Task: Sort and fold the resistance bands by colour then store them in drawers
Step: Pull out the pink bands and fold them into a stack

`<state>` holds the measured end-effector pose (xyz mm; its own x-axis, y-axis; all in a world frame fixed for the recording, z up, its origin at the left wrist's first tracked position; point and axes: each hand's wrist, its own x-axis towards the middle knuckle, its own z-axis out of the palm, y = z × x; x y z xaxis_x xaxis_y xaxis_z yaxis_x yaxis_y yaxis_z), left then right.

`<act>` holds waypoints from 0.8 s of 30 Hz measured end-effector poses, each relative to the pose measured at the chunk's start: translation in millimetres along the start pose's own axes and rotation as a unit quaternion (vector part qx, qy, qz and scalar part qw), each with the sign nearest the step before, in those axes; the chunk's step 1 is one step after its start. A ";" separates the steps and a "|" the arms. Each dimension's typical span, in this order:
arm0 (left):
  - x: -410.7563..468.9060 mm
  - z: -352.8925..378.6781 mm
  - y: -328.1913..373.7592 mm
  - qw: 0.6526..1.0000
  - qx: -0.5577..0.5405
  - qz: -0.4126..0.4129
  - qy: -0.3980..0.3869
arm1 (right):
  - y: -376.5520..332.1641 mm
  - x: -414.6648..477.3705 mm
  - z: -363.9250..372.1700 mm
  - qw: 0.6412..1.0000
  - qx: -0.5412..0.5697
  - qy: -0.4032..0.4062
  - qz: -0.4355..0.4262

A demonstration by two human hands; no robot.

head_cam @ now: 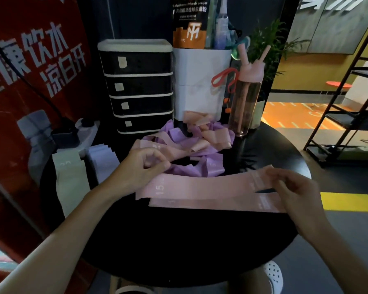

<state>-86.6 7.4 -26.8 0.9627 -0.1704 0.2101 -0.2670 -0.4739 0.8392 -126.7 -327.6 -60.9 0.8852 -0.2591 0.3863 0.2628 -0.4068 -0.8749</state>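
A pink band [202, 185] marked "15" stretches across the round black table [179, 240]. My right hand [295, 187] pinches its right end, and my left hand [145, 166] has curled fingers at its left end. A second pink band [210, 204] lies flat just below it. Behind them is a tangled heap of purple bands [191, 164] and peach bands [210, 136]. At the left lie a flat pale green band [70, 179] and folded lavender bands [103, 160]. The black drawer unit [138, 88] stands at the back with its drawers closed.
A white container [200, 81] with an orange packet and a spray bottle stands right of the drawers. A pink water bottle [246, 98] is beside it. A red banner fills the left side. A black metal rack [348, 113] stands off to the right.
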 end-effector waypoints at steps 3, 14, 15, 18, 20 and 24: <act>-7.9 3.0 -8.4 0.998 -0.051 -0.028 -0.011 | 11.0 -5.8 -6.2 1.000 -0.012 0.014 0.009; -14.8 26.0 -29.1 0.997 0.065 -0.017 0.044 | 37.7 -22.7 -17.2 0.991 -0.133 0.001 -0.005; -15.6 27.6 -28.7 0.995 0.088 -0.006 0.043 | 38.1 -23.8 -17.7 0.989 -0.147 -0.002 -0.020; -21.2 30.9 -28.6 0.985 0.166 0.048 0.027 | 39.0 -26.7 -19.0 0.978 -0.200 -0.007 -0.052; -24.8 31.6 -33.4 0.970 0.219 0.102 0.024 | 40.5 -26.8 -21.8 0.973 -0.229 -0.024 -0.035; -31.9 28.8 -45.5 0.961 0.245 0.118 -0.047 | 37.4 -24.9 -30.1 0.958 -0.250 -0.118 -0.075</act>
<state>-106.5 9.5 -86.1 0.8708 -0.3895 0.2999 -0.4880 -0.7586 0.4317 -150.5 -362.8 -94.5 0.9297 0.0169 0.3680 0.2293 -0.8085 -0.5420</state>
